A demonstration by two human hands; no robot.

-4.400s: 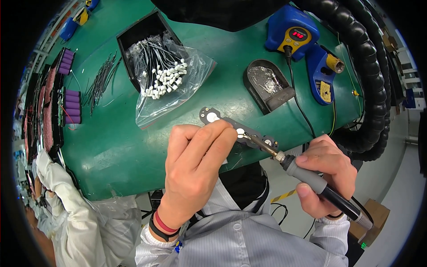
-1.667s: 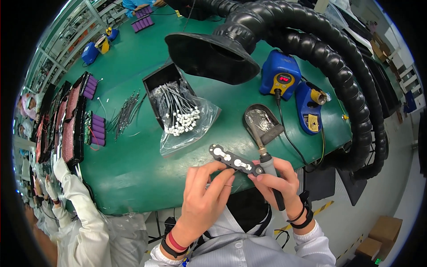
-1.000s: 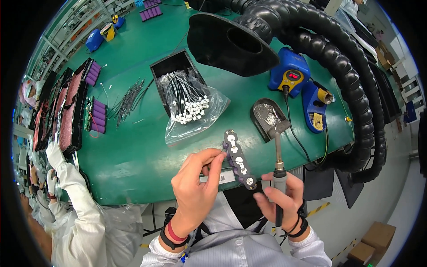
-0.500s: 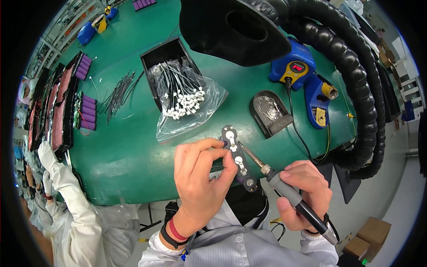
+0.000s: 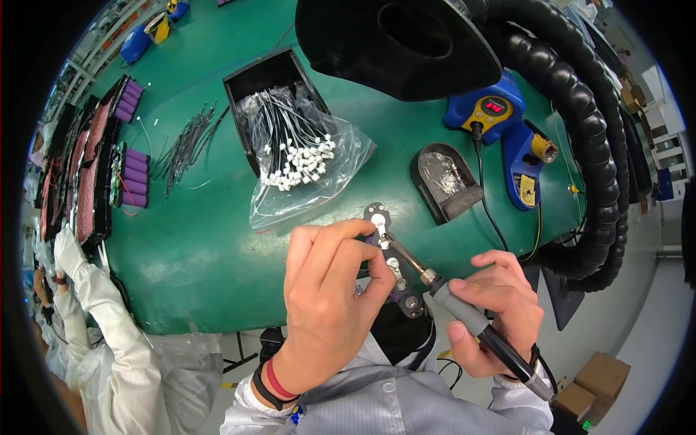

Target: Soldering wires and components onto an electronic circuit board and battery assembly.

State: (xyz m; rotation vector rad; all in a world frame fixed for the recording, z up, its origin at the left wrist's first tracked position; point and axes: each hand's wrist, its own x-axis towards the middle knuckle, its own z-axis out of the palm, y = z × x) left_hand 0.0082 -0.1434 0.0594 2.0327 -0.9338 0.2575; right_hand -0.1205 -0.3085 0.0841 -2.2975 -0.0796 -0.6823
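Note:
A small battery pack (image 5: 399,281) with a black end plate, silvery metal tabs and bits of purple at its side stands upright at the bench's near edge. My left hand (image 5: 330,279) is closed, thumb and fingertips pinched at the pack's left edge; whether a thin wire is also between them I cannot make out. In my right hand (image 5: 500,308) is a soldering iron (image 5: 464,308) with a grey grip, held like a pen. Its tip reaches the upper metal tab, close to my left fingertips.
A black bin (image 5: 239,109) holds a bag of white-plugged leads (image 5: 301,163). Loose dark wires (image 5: 190,148), purple cell packs (image 5: 135,177), a solder scrap tray (image 5: 453,203), a blue soldering station (image 5: 489,109) and iron stand (image 5: 523,163) surround the work. A black hood (image 5: 399,51) overhangs. A co-worker's sleeve (image 5: 105,304) is at left.
The soldering iron's tip has shifted from the pack's right edge inward onto the upper metal tab. My left hand keeps its pinch. The whole view has shifted slightly.

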